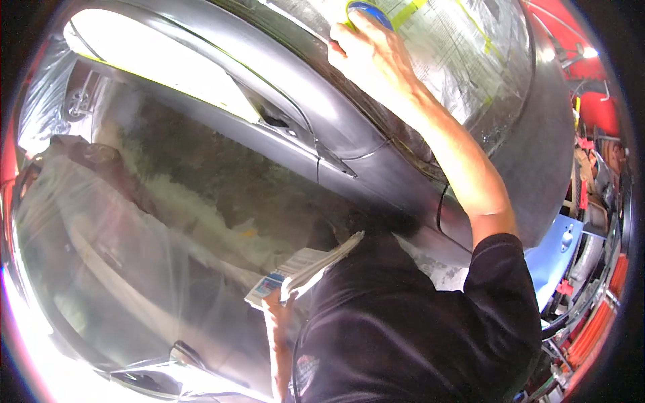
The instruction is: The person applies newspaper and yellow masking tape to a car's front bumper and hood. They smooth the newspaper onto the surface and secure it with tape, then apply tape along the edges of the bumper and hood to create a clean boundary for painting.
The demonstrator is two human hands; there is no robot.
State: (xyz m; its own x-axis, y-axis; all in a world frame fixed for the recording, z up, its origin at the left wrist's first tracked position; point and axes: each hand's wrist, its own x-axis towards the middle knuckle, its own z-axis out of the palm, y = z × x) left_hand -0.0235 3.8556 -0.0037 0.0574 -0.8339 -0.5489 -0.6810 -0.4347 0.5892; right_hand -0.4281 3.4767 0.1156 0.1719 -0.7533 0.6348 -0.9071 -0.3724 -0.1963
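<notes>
My left hand (pixel 279 303) is low in the view and wrapped round the edge of a folded stack of newspaper (pixel 310 269), held beside my body. My right arm stretches up over a dark grey car (pixel 349 124). At the top edge, my right hand (pixel 376 57) is closed on a roll of yellow-green masking tape (pixel 371 12) with a blue inside; part of the roll is cut off by the frame. Beneath that hand, the car's glass is covered with newspaper sheets (pixel 450 60), and strips of yellow-green tape (pixel 408 12) run across them.
To the left stands another car under clear plastic sheeting (pixel 121 248). A stained floor (pixel 201 161) lies between the two cars. At the right are a light blue car door (pixel 556 258), orange hoses or cables (pixel 598 329) and crowded shelving along a red wall (pixel 598 111).
</notes>
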